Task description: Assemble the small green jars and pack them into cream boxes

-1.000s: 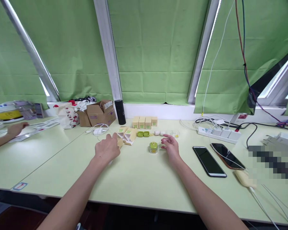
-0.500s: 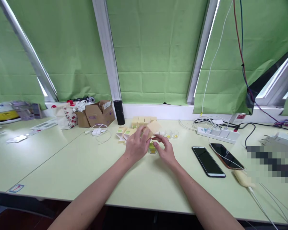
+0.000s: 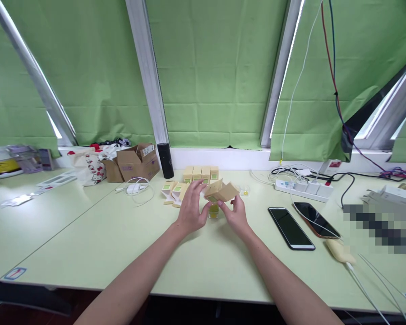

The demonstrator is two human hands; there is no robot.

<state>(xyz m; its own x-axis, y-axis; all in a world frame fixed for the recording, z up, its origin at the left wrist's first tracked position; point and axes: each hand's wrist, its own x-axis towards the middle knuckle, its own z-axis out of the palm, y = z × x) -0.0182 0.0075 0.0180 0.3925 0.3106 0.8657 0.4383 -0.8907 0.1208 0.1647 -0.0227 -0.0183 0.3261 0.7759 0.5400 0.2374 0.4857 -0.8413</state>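
A small tan carton (image 3: pixel 220 191) with a green label is held just above the pale green desk (image 3: pixel 122 243), between both my hands. My left hand (image 3: pixel 192 208) grips its left end with curled fingers, and my right hand (image 3: pixel 236 212) pinches its right end, where a flap stands open. Directly beneath the carton sits a small green jar (image 3: pixel 214 211), partly hidden by my fingers. Several flattened cartons (image 3: pixel 173 191) lie to the left, and a row of upright cartons (image 3: pixel 200 173) stands behind.
Two phones (image 3: pixel 291 227) lie to the right, near a white power strip (image 3: pixel 299 188) with cables. A black cylinder (image 3: pixel 165 160), a brown cardboard box (image 3: pixel 135 162) and a printed bag (image 3: pixel 88 168) stand at the back left. A white charger (image 3: pixel 134 188) lies nearby.
My left hand picked a flat carton from the pile and carried it right, over the green jar. My right hand rose to meet it, and the carton has been opened into shape.
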